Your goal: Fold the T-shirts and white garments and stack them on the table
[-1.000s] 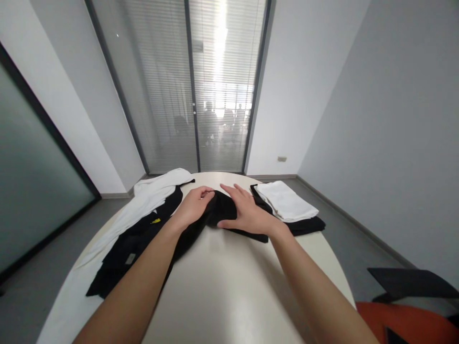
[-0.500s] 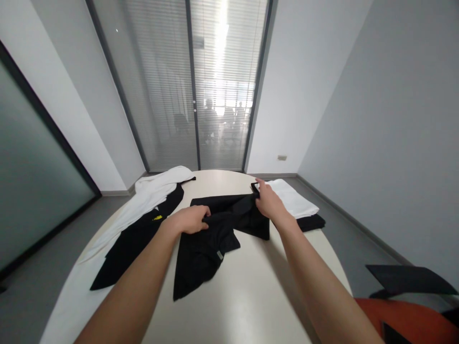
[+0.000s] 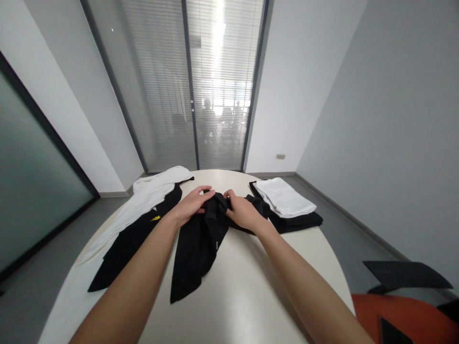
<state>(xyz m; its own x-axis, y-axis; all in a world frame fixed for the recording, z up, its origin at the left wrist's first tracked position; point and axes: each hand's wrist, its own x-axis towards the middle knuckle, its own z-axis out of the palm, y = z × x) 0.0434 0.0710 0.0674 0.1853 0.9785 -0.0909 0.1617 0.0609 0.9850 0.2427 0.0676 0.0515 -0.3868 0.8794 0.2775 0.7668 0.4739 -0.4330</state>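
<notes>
A black garment (image 3: 195,253) lies bunched across the middle of the table, with one long part stretching toward me and another to the right. My left hand (image 3: 192,204) grips the bunched cloth at its upper left, thumb and fingers closed round a fold. Close beside it, my right hand (image 3: 241,210) pinches the same cloth, the fingertips partly hidden in the folds. A small pale tag shows at the garment's right edge.
On the pale round table (image 3: 244,296), a white garment (image 3: 150,191) and a black one (image 3: 125,248) with a yellow mark lie at left. Folded white cloth (image 3: 287,197) rests on folded black cloth (image 3: 299,222) at right. A red chair (image 3: 398,315) stands at lower right.
My right hand has moved left, close to my left hand, which has shifted slightly up. The black cloth between them has gathered into folds, and its right part has drawn in.
</notes>
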